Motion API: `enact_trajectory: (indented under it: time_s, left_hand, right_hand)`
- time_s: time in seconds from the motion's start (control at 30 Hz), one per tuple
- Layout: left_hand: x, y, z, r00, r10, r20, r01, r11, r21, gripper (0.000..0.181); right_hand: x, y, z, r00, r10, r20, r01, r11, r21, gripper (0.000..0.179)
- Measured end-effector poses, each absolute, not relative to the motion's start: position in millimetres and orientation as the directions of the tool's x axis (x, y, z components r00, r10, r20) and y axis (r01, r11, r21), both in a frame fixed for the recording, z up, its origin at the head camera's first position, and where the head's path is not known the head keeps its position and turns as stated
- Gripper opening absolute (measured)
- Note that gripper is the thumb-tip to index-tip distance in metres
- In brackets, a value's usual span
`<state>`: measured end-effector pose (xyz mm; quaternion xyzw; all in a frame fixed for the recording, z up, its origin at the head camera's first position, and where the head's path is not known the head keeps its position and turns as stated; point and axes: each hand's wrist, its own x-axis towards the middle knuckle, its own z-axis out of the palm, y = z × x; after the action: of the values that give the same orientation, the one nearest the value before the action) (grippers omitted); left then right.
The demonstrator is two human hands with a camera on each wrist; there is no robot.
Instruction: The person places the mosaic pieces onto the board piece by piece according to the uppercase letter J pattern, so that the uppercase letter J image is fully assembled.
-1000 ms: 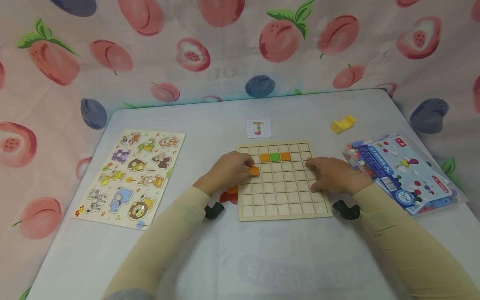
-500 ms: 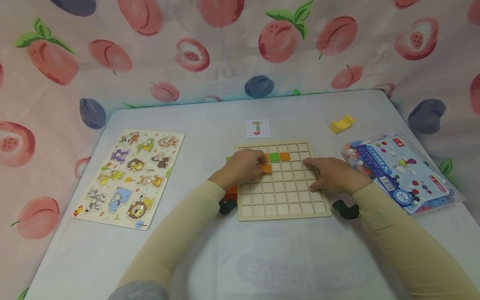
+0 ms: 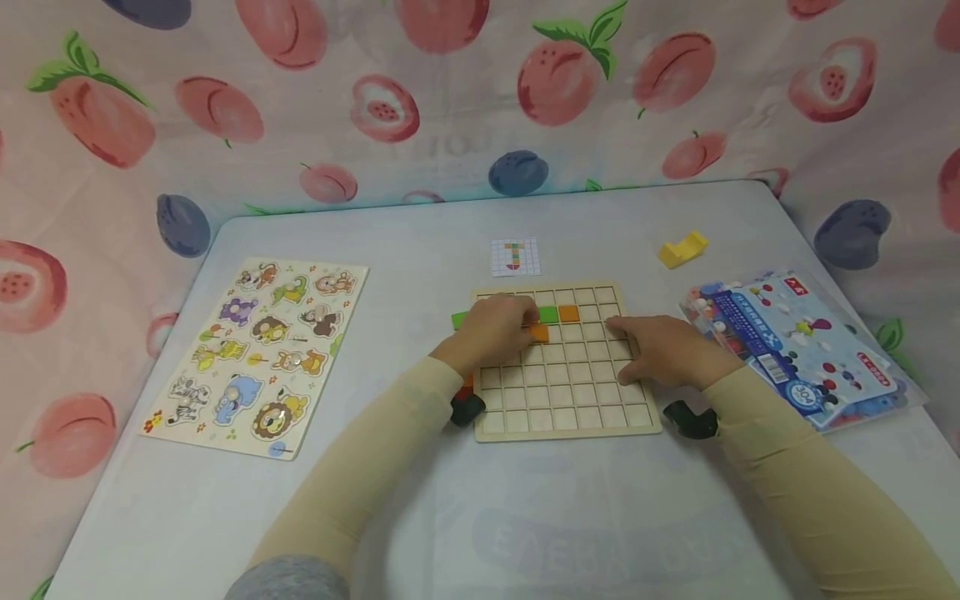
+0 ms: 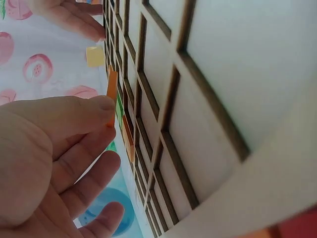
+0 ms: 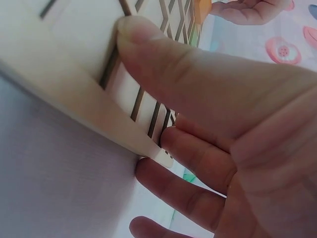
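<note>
My left hand (image 3: 495, 329) pinches a small orange square tile (image 4: 113, 84) between thumb and forefinger, close over the wooden grid board (image 3: 570, 421). The tile is just below a row of tiles in the board: a green tile (image 3: 548, 314), an orange tile (image 3: 568, 313) at its right, and another orange tile (image 4: 128, 139) mostly hidden by the hand in the head view. My right hand (image 3: 671, 350) rests on the board's right side, its thumb (image 5: 141, 37) on the grid and its other fingers spread along the edge.
A pattern card (image 3: 515, 257) lies behind the board. At left is an animal puzzle board (image 3: 258, 358). A yellow piece (image 3: 683, 249) and a bagged blue toy pack (image 3: 810, 342) lie at right. Green (image 3: 459, 319) and red (image 3: 467, 388) pieces show beside the board's left edge.
My left hand has moved right over the board, carrying the orange tile from the left columns to below the tile row. My right hand has stayed in place.
</note>
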<state>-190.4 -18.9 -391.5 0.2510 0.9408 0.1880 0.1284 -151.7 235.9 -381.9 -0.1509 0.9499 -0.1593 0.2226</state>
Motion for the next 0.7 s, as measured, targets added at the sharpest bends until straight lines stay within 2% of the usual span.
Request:
enact_trajectory:
  time_s: [0.7]
  left_hand:
    - [-191.2,-6.8,-392.2,-0.841,0.52,-0.148,0.431,0.81,0.396,0.023]
  right_hand:
    - [-151.3,234.9,-381.0,-0.856,-0.345,-0.384,-0.202,0.909,-0.366,0.083]
